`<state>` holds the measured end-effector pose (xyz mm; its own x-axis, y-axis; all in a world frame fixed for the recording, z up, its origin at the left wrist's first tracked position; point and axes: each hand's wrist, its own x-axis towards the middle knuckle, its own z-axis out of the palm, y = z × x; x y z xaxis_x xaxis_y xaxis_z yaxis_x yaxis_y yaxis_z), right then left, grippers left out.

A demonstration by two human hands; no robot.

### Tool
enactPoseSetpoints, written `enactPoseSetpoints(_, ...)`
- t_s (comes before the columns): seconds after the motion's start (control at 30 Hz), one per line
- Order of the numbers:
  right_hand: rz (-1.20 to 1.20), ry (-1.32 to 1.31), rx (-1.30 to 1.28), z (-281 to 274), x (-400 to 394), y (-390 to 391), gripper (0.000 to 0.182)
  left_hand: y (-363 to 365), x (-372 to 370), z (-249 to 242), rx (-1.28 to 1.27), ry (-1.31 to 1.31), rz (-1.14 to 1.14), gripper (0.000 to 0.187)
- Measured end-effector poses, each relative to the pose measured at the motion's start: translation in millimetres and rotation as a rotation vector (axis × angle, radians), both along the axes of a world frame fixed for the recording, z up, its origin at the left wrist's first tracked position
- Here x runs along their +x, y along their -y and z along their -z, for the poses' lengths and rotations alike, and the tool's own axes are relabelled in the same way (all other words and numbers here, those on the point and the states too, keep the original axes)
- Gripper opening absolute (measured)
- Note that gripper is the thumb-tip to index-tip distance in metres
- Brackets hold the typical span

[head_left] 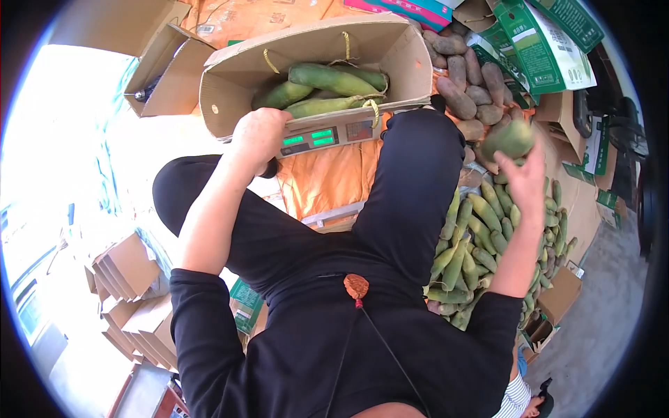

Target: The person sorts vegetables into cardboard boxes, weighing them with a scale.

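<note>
My right hand (526, 177) grips a thick green radish (512, 139) over the piles on the right; both are a little blurred. At the near rim of an open cardboard box (230, 83), my left hand (261, 136) is closed on the edge, its fingertips partly hidden. Several long green radishes (334, 80) lie inside this box. Yellow cord handles (375, 115) hang from its walls. Under the box's near side, a digital scale (310, 139) shows lit green digits.
To my right are a large heap of green radishes (481, 230) and a pile of reddish-brown roots (463, 90). Green printed cartons (543, 52) stand behind them. Folded cardboard boxes (143, 320) are stacked at left. Another person (519, 397) is partly visible at lower right.
</note>
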<state>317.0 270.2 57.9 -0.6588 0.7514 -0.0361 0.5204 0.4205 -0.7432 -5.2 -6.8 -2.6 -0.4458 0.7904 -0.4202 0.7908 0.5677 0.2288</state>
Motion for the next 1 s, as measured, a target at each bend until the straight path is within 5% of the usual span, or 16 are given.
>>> enactPoseSetpoints(0.13, -0.266, -0.279, 0.132, -84.1, -83.7, 13.2, 0.050, 0.2, -0.9, 3.8, 0.014, -0.019, 0.024, 0.020)
enactPoseSetpoints(0.27, -0.532, -0.159, 0.137, -102.4, -168.0, 34.0, 0.041, -0.8, -0.2, 1.0, 0.002, -0.034, 0.020, 0.019)
enactPoseSetpoints(0.3, -0.548, -0.210, 0.067, -114.7, -186.9, 56.1, 0.056, -0.3, -0.5, 1.4, 0.002, -0.033, 0.017, 0.019)
enactPoseSetpoints(0.37, -0.730, -0.049, 0.309, -54.0, -229.4, 58.3, 0.042, -0.3, -0.4, 3.1, 0.019, -0.034, 0.016, 0.017)
enactPoseSetpoints(0.4, -0.760, -0.171, 0.368, -25.1, -249.8, 63.5, 0.040, -0.1, -0.2, 3.6, 0.019, -0.032, 0.016, 0.017)
enactPoseSetpoints(0.47, -0.761, 0.207, 0.353, -7.9, -261.2, 88.7, 0.047, 0.8, -0.6, 3.7, 0.020, -0.035, 0.020, 0.016)
enactPoseSetpoints(0.53, -0.759, 0.091, 0.295, 15.6, -259.8, 89.1, 0.051, 0.7, -1.0, -0.2, 0.016, -0.037, 0.022, 0.016)
enactPoseSetpoints(0.63, -0.625, -0.037, -0.076, -2.6, -233.6, 70.5, 0.052, 4.1, 2.5, 3.8, 0.019, -0.048, 0.039, 0.017)
enactPoseSetpoints(0.77, -0.297, -0.314, -0.210, 2.0, -151.4, 15.0, 0.045, 4.0, -0.4, 3.3, 0.030, -0.057, 0.026, 0.018)
enactPoseSetpoints(1.0, 0.140, 0.165, -0.118, 188.7, 53.3, -7.8, 0.029, 6.6, -0.5, 4.4, 0.035, -0.064, 0.036, 0.021)
